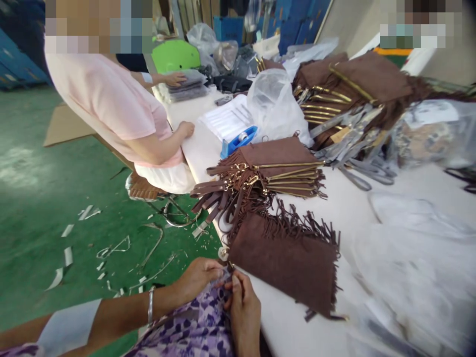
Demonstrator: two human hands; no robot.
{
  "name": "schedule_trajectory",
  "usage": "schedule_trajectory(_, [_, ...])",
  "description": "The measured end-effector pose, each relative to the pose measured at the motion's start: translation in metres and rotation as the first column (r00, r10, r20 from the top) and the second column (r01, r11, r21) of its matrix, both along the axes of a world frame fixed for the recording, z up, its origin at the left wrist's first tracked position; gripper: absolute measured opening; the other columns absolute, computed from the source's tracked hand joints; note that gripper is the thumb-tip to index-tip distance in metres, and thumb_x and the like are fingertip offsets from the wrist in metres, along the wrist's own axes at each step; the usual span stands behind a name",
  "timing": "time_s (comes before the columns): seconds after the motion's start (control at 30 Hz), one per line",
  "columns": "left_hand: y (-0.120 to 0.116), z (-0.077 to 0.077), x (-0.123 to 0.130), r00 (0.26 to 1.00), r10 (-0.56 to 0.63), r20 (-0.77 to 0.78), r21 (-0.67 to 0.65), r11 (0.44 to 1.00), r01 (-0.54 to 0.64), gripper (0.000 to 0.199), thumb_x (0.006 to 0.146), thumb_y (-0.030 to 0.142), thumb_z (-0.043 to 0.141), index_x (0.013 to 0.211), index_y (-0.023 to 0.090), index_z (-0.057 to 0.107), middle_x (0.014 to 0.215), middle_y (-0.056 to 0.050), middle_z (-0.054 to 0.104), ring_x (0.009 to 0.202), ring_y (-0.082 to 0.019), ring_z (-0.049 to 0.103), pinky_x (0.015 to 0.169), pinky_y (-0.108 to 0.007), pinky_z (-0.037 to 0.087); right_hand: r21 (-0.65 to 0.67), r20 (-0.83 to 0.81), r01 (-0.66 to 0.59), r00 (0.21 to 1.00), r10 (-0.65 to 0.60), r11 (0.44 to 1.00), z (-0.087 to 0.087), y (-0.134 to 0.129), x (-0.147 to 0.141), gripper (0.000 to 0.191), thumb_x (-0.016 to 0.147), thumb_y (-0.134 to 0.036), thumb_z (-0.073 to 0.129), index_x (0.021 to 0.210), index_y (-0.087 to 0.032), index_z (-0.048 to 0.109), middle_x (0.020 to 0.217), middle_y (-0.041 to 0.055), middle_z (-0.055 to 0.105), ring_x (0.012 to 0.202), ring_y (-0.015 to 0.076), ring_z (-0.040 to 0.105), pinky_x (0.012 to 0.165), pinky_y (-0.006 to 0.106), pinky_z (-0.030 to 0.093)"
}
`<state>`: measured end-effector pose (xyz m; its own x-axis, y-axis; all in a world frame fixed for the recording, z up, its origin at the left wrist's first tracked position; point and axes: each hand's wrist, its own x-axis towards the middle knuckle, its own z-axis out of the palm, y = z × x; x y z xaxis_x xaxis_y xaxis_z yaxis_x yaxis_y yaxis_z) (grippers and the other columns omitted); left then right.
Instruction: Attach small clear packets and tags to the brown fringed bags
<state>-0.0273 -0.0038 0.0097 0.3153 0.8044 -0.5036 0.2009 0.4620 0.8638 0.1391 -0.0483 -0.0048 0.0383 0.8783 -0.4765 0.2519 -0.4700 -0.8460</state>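
A brown fringed pouch (286,263) lies flat on the white table, its near left corner at the table edge. At that corner, a small gold-coloured metal fitting (230,267) shows between my fingertips. My left hand (201,280) is closed in a pinch just left of the fitting; what it grips is hidden. From the right, my right hand (243,307) pinches at the fitting with thumb and forefinger. Both hands are over my purple patterned clothing. Just beyond lies a stack of brown fringed pouches (278,151) with gold zips, wrist straps and clasps.
A blue tape dispenser (239,141) and a clear plastic bag (273,99) stand behind the stack. More brown pouches (372,79) are heaped at the back right. Clear plastic (409,263) covers the right side. A co-worker in a pink top (107,94) sits at the left table edge.
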Motion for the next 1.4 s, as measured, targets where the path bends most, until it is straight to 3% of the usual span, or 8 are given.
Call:
schedule_trajectory(0.07, [-0.001,0.000,0.004,0.999,0.031,0.009,0.000,1.000,-0.031,0.035,0.086,0.042,0.055,0.068,0.013,0.066,0.068,-0.003,0.062,0.068,-0.017,0.054,0.070,-0.025,0.039,0.024,0.031,-0.033,0.999,0.033,0.999,-0.002,-0.001,0.002,0.043,0.095,-0.052,0.034,0.110,-0.023,0.062,0.083,0.0029,0.072,0.053,0.0172,0.062,0.056,0.028,0.049])
schedule_trajectory(0.3, [0.000,0.003,0.012,0.995,0.076,0.064,-0.002,0.997,-0.076,0.037,0.084,0.044,0.057,0.073,0.011,0.070,0.070,-0.005,0.064,0.068,-0.019,0.056,0.070,-0.026,0.040,0.131,0.101,0.034,0.994,-0.047,0.991,-0.006,-0.003,0.006,0.048,0.094,-0.056,0.037,0.116,-0.021,0.062,0.089,0.0051,0.075,0.061,0.0203,0.067,0.055,0.029,0.050])
schedule_trajectory(0.47, [0.002,0.007,0.014,0.996,0.094,0.008,-0.008,0.996,-0.094,0.040,0.082,0.049,0.058,0.069,0.012,0.069,0.067,-0.005,0.063,0.066,-0.019,0.054,0.067,-0.026,0.040,0.233,0.163,-0.005,0.986,-0.034,0.972,-0.016,-0.008,0.004,0.046,0.097,-0.049,0.034,0.123,-0.021,0.060,0.102,0.0059,0.075,0.072,0.0199,0.071,0.066,0.028,0.054])
schedule_trajectory(0.6, [0.002,0.007,0.015,0.991,0.110,-0.078,-0.035,0.993,-0.113,0.044,0.079,0.055,0.060,0.067,0.014,0.067,0.067,-0.004,0.063,0.067,-0.019,0.054,0.067,-0.026,0.040,0.230,0.186,-0.065,0.982,0.022,0.971,-0.022,-0.010,0.003,0.044,0.098,-0.043,0.031,0.126,-0.025,0.060,0.102,0.0034,0.074,0.078,0.0193,0.072,0.070,0.027,0.054])
schedule_trajectory(0.8, [0.001,-0.005,0.016,0.988,0.153,-0.028,-0.051,0.987,-0.154,0.043,0.078,0.053,0.063,0.072,0.011,0.069,0.066,-0.004,0.062,0.064,-0.017,0.053,0.064,-0.026,0.039,0.207,0.105,-0.041,0.994,0.019,0.978,-0.017,-0.007,0.001,0.042,0.097,-0.044,0.034,0.122,-0.024,0.061,0.093,0.0024,0.074,0.074,0.0189,0.070,0.065,0.026,0.051])
schedule_trajectory(1.0, [0.003,-0.010,0.023,0.952,0.245,0.186,-0.251,0.948,-0.195,0.035,0.071,0.045,0.073,0.075,0.011,0.065,0.067,-0.007,0.064,0.059,-0.016,0.055,0.059,-0.026,0.041,0.133,0.018,0.001,1.000,-0.003,0.991,-0.011,0.000,0.003,0.040,0.096,-0.051,0.037,0.112,-0.024,0.062,0.078,0.0003,0.071,0.063,0.0186,0.066,0.057,0.026,0.048])
schedule_trajectory(1.17, [0.008,-0.011,0.026,0.940,0.321,0.114,-0.474,0.849,-0.232,0.037,0.064,0.039,0.079,0.085,0.013,0.063,0.076,-0.009,0.068,0.062,-0.018,0.061,0.055,-0.025,0.044,0.099,0.065,-0.046,0.997,0.040,0.994,-0.008,0.005,0.004,0.041,0.093,-0.055,0.039,0.104,-0.023,0.062,0.071,-0.0001,0.070,0.053,0.0182,0.062,0.055,0.026,0.048])
schedule_trajectory(1.4, [0.014,-0.017,0.024,0.962,0.245,0.117,-0.463,0.871,-0.166,0.055,0.056,0.057,0.084,0.081,0.011,0.066,0.074,-0.008,0.067,0.060,-0.017,0.060,0.055,-0.026,0.047,0.178,0.193,-0.011,0.981,-0.024,0.984,-0.004,0.004,-0.004,0.041,0.094,-0.054,0.034,0.098,-0.024,0.062,0.076,0.0033,0.074,0.064,0.0219,0.069,0.058,0.028,0.048])
